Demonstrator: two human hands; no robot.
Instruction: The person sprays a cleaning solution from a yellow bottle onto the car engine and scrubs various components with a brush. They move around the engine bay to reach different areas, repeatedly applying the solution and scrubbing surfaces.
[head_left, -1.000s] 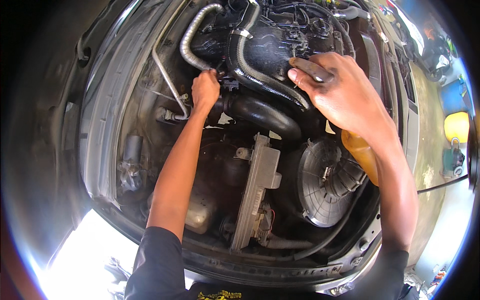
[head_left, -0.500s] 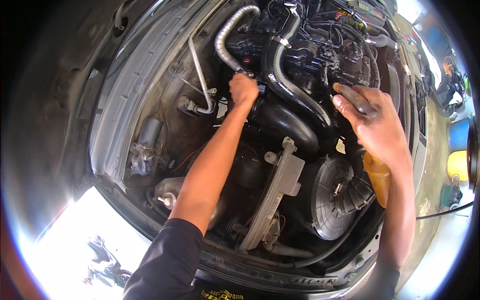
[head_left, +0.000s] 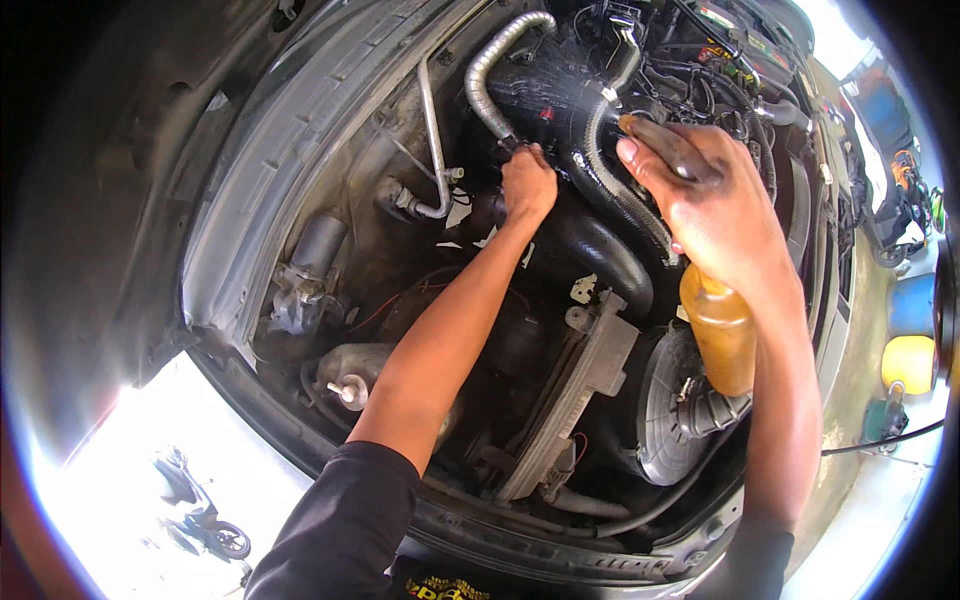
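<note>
- We locate the spray bottle (head_left: 722, 345) above the right half of the engine bay (head_left: 600, 560), between its centre and its right edge, held up in the hand.
- We read the bottle's long axis as sloping: the base lies toward the bay's near edge, over the round filter housing (head_left: 660, 425) and its duct; the spray head (head_left: 688, 160) lies toward the far edge.
- We see the nozzle (head_left: 630, 124) pointing toward the bay's far left corner, with a fan of mist (head_left: 548, 85) leaving it across the far end of the black hose (head_left: 606, 180).
- We note the right hand (head_left: 715, 205) closed firmly around the bottle's neck and spray head, thumb extended alongside the nozzle; the trigger is hidden.
- We find the left hand (head_left: 530, 185) with fingers curled in at the lower end of the silver pipe (head_left: 483, 95), left of the hose. We cannot tell whether they grasp the pipe's dark end or only rest against it.
</note>
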